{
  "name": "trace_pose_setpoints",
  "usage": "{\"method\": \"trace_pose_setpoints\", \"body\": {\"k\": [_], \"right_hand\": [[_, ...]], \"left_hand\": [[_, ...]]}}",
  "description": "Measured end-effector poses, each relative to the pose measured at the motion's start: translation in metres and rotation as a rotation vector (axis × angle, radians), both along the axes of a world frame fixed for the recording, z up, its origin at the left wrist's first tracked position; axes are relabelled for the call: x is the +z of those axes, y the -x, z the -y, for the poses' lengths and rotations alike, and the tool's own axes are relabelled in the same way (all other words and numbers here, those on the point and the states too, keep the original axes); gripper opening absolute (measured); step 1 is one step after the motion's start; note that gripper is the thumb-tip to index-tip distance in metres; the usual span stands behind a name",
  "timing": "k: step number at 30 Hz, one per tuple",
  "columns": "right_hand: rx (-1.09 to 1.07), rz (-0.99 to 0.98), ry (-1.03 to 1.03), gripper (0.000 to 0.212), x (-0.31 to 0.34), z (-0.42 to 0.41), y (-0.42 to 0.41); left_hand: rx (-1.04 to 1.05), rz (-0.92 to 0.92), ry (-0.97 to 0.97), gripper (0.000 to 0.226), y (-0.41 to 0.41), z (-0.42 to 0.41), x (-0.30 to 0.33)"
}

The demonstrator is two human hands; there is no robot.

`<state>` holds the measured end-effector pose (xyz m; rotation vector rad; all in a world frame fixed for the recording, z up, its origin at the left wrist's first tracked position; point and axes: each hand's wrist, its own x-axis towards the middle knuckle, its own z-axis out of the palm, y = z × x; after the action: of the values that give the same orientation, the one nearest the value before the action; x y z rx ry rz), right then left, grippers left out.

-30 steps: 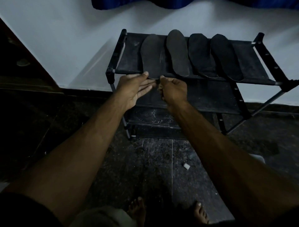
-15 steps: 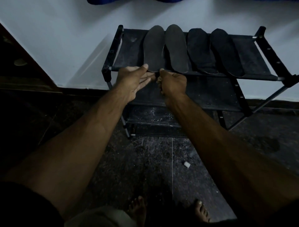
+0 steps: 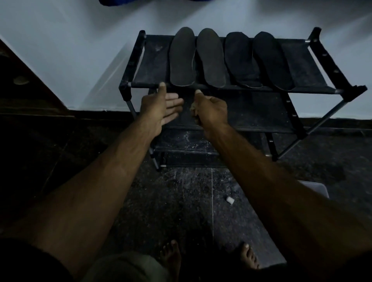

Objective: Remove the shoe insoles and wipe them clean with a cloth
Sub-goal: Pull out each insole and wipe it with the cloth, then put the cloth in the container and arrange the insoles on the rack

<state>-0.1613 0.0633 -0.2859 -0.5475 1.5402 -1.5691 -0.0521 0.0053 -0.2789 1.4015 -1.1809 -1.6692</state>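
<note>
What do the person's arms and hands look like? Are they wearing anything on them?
Both forearms are bare, with no long sleeves showing. The left hand and the right hand have no gloves, and I see no rings, watch or bracelet. A dark short sleeve shows near the left shoulder.

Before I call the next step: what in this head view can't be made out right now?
- Whether the right hand holds a cloth: its curled fingers face away, in dim light.
- Whether the insoles are wiped clean: too dark.
- The rack's lower shelves: partly hidden behind both forearms.
- The blue thing on the wall: cut off by the top edge.
</note>
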Motion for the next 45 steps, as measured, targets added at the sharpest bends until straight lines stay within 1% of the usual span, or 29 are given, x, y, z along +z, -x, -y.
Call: {"method": "trace_pose_setpoints", "body": {"k": [7,11,14,16,19,21,24,29,32,34,37,38,41,45], "right_hand": [[0.137,0.103,0.019,0.016,0.002,-0.051,0.035],[0.126,0.073,0.005,0.013,-0.005,-0.102,0.079],[0.068,0.020,-0.011,0.014,-0.014,-0.147,0.119],[0.034,-0.026,-0.048,0.026,-0.025,-0.181,0.150],[-0.055,-0.046,-0.092,0.037,-0.039,-0.238,0.200],[-0.125,-0.072,-0.143,0.032,-0.052,-0.275,0.232],[-0.268,-0.083,-0.234,0.014,-0.079,-0.327,0.278],[-0.417,-0.058,-0.342,0.017,-0.132,-0.389,0.318],[-0.488,-0.001,-0.400,0.010,-0.172,-0.407,0.330],[-0.507,0.056,-0.438,0.015,-0.203,-0.411,0.335],[-0.555,0.168,-0.460,0.011,-0.241,-0.405,0.331],[-0.569,0.198,-0.459,0.016,-0.256,-0.398,0.332],[-0.533,0.168,-0.493,0.029,-0.286,-0.390,0.329],[-0.488,0.108,-0.615,0.023,-0.336,-0.373,0.332]], "left_hand": [[-0.085,0.076,-0.035,0.044,0.010,-0.037,-0.009],[-0.181,0.101,-0.060,0.043,0.040,-0.072,-0.013],[-0.273,0.083,-0.092,0.043,0.076,-0.107,-0.021],[-0.348,0.080,-0.104,0.043,0.106,-0.133,-0.026],[-0.442,0.085,-0.109,0.041,0.150,-0.172,-0.035],[-0.489,0.094,-0.118,0.039,0.175,-0.193,-0.043],[-0.548,0.129,-0.117,0.038,0.210,-0.222,-0.057],[-0.620,0.205,-0.126,0.038,0.255,-0.259,-0.094],[-0.668,0.240,-0.148,0.038,0.273,-0.272,-0.123],[-0.671,0.268,-0.168,0.038,0.284,-0.274,-0.146],[-0.671,0.312,-0.191,0.036,0.294,-0.273,-0.178],[-0.662,0.330,-0.203,0.036,0.302,-0.271,-0.192],[-0.678,0.333,-0.210,0.036,0.308,-0.267,-0.215],[-0.685,0.371,-0.239,0.038,0.320,-0.255,-0.256]]}}
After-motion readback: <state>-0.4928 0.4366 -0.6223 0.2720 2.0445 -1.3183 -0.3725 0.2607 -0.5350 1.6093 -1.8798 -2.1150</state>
